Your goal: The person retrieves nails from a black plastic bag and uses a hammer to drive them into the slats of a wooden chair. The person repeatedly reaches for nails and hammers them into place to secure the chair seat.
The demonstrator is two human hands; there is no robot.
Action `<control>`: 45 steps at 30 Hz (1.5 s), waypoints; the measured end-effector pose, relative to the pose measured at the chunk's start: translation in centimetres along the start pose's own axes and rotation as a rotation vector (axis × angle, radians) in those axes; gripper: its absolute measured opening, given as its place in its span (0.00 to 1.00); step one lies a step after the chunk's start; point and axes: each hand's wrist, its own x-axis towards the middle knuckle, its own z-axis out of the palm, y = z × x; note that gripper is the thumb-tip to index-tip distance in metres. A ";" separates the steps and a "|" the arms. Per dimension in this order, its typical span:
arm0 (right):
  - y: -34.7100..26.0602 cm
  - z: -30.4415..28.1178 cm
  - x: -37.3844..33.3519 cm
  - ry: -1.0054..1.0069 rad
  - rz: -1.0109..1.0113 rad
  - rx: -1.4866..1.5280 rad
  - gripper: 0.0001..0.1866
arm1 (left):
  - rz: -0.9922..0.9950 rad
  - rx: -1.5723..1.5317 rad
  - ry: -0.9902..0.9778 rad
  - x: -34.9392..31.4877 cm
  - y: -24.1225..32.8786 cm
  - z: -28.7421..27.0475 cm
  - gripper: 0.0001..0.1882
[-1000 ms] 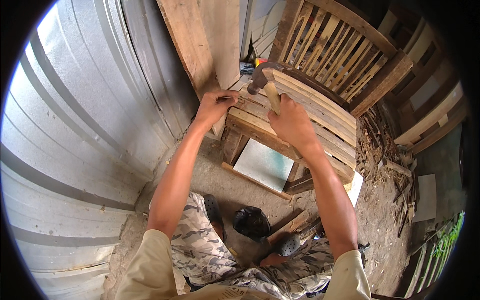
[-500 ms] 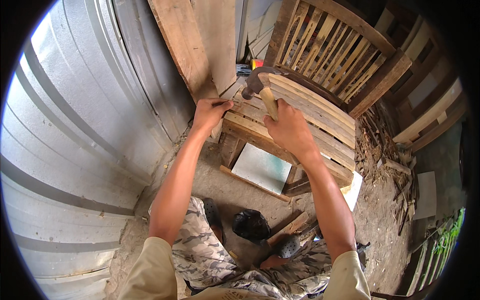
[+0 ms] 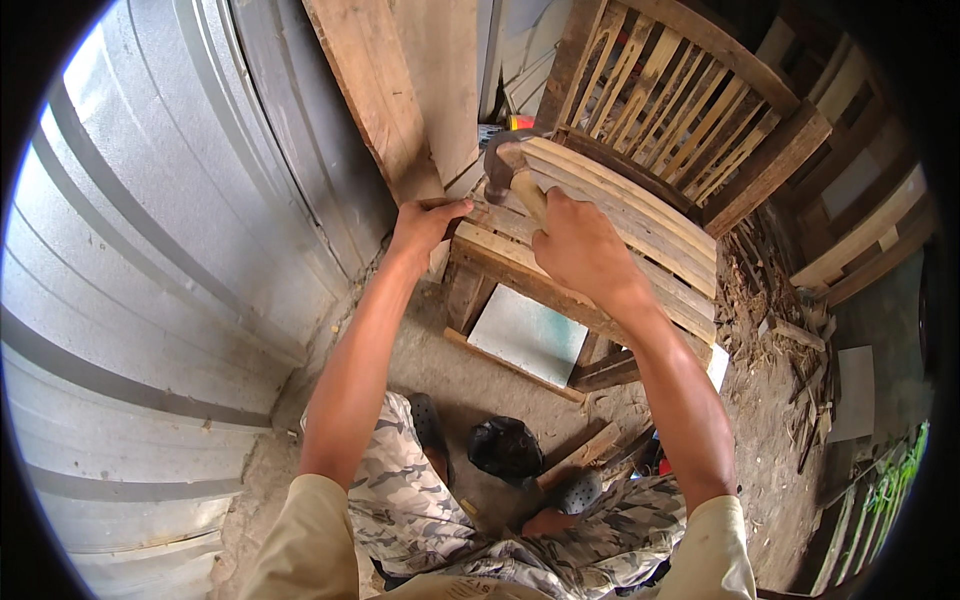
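My right hand (image 3: pixel 588 250) grips the wooden handle of a claw hammer (image 3: pixel 527 193). The hammer's dark metal head is over the left end of a slatted wooden bench (image 3: pixel 640 235), close to the fingers of my left hand (image 3: pixel 420 230). That hand is closed, thumb and fingertips pinched together at the left end of the front slats. Whatever is between the fingertips is too small to make out. The bench's slatted backrest (image 3: pixel 655 90) rises at the far right of the seat.
A corrugated metal wall (image 3: pixel 190 220) runs along the left. Wide planks (image 3: pixel 380 95) lean beside the bench's left end. Under the seat shows a pale panel (image 3: pixel 530 335). A black plastic bag (image 3: pixel 503 447) and wood offcuts (image 3: pixel 585 455) lie by my feet; scrap sticks (image 3: pixel 790 330) litter the right.
The hammer head has swung slightly, and my right hand and forearm have shifted a little to the right. My left hand keeps its pinch at the same end of the bench.
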 end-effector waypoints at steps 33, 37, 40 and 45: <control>0.7 1.6 -0.9 0.028 0.029 -0.048 0.16 | -0.049 -0.028 0.055 0.3 -0.1 0.3 0.14; -1.3 1.2 -1.7 0.084 0.165 -0.012 0.16 | -0.036 0.007 0.038 0.2 -0.3 0.8 0.14; -0.2 3.5 -1.9 -0.077 0.123 -0.114 0.17 | -0.036 -0.064 -0.004 0.0 -0.5 0.0 0.16; -1.1 2.3 -1.4 0.131 0.125 0.043 0.15 | -0.043 -0.085 0.040 -0.9 -0.1 0.6 0.20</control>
